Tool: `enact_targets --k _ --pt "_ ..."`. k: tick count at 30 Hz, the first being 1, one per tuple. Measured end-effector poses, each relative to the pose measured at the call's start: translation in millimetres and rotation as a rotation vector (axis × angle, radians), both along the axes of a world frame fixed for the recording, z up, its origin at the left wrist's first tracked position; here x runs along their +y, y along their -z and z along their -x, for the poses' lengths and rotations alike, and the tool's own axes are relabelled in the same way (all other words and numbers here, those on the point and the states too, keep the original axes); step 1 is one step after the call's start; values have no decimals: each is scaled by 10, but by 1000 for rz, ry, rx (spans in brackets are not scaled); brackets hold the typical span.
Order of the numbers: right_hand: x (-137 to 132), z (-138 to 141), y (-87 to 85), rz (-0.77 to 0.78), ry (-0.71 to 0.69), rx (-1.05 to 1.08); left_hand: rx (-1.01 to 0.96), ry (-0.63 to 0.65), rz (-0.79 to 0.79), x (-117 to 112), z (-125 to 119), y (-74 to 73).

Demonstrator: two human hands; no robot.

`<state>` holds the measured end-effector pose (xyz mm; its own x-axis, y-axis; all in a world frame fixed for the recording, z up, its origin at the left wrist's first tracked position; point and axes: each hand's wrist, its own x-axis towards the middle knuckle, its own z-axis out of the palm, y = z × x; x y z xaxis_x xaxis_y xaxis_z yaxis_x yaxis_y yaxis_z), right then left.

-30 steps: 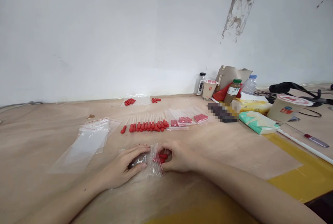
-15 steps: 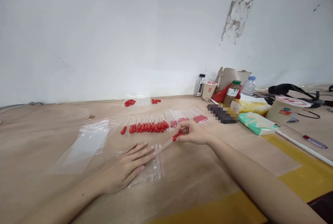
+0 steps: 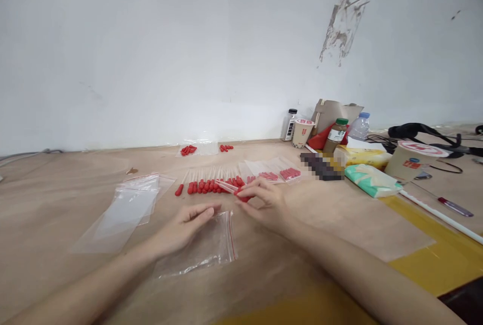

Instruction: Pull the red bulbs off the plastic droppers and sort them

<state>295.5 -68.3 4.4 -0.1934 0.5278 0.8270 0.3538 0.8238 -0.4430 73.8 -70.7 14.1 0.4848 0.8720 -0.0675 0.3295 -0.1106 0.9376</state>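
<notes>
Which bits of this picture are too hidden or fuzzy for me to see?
All in the head view:
How many red-ended tubes the right hand holds: its grip hides their ends.
The far left part of the clear bag: the left hand covers it.
What the dark object beside the green pack is: blurred by pixel blocks.
The dark thing at bottom right: cut off by the picture's edge.
Words on the black-capped bottle: too small.

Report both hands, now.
Left hand: open at the clear bag, nothing visibly held.
Right hand: closed, holding red-ended sticks.
</notes>
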Motion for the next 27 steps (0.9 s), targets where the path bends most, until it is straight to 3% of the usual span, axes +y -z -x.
enact_targets --k 2,4,9,13,16,19,23,27 --pt "-91 101 66 -141 -12 -101 -254 -88 255 50 -108 -33" --pt "-135 150 139 -235 -6 -197 -436 -171 408 82 -214 -57" --pt "-131 162 260 -340 22 -342 -523 -320 489 79 -395 -58" --pt "-136 118 228 -346 16 -386 -382 -327 387 216 -305 -120" --pt "-122 74 203 -278 67 -370 -157 -323 208 524 -50 -220" --pt "-77 41 221 -241 102 -315 3 -464 53 892 235 -309" --pt "-16 6 269 -224 117 -324 147 -580 98 1198 419 -354" --pt "30 -43 277 -194 112 -355 202 -587 136 1280 405 -325"
